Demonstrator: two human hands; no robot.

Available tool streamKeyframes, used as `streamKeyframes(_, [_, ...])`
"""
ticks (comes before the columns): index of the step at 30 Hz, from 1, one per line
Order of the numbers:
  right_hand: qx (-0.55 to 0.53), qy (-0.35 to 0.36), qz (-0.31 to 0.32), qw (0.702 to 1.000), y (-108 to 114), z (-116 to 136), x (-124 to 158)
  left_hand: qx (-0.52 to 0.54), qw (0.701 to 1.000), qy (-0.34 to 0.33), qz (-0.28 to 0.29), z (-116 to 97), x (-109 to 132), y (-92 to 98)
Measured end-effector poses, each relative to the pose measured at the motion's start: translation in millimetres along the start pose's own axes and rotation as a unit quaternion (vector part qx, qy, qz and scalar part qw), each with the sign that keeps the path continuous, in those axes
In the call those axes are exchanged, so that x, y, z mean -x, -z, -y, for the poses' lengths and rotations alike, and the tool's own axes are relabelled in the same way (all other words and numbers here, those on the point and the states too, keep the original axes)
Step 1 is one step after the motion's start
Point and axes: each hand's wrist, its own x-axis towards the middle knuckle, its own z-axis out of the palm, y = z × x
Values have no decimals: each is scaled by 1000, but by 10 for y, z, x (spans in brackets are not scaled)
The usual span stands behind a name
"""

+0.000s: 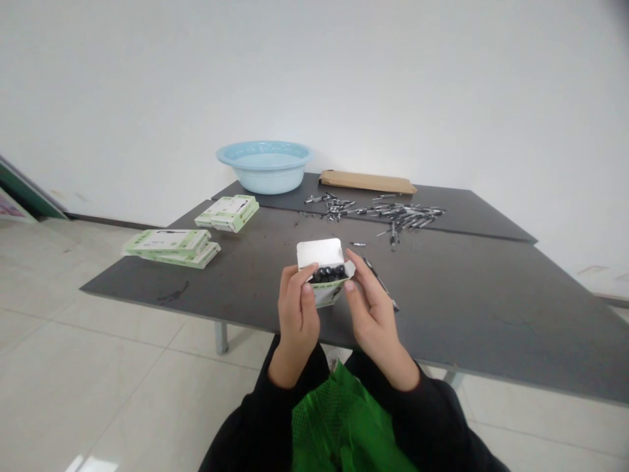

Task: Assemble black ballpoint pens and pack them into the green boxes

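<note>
The left hand [297, 314] is holding a small green-and-white carton [328, 296] near the tabletop's [491, 314] front edge, fingers clamped on its left side. Its white lid [319, 252] is standing open, and black pen ends [328, 273] are showing inside. The right hand [372, 311] is resting its thumb against the right corner, index finger standing apart. A black pen [382, 285] is lying just beside that hand; loose pens [410, 216] are lying farther back, and flat boxes [170, 242] are lying leftward.
</note>
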Motion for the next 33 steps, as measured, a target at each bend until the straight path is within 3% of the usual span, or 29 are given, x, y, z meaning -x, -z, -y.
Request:
streamKeyframes(4, [22, 33, 48, 998, 43, 97, -106, -7, 1000, 12, 11, 0, -104, -26])
streamKeyframes(9, [-10, 5, 31, 999, 45, 42, -174, 64, 996, 64, -18, 24, -173, -55])
streamKeyframes(13, [-78, -8, 13, 997, 12, -14, -184, 116, 990, 80, -5, 29, -215, -81])
streamKeyframes(18, [-15, 17, -8, 1000, 6, 30, -168, 127, 986, 111, 0, 18, -253, -93])
streamKeyframes(23, [-34, -20, -8, 999, 35, 75, -242, 121, 985, 121, 26, 9, -288, -86])
streamKeyframes(27, [-107, 0, 29, 994, 21, 97, -405, 122, 985, 116, 24, 16, -327, -94])
streamKeyframes(33, [-48, 85, 114, 989, 100, 177, -579, 135, 981, 96, 98, 15, -233, -110])
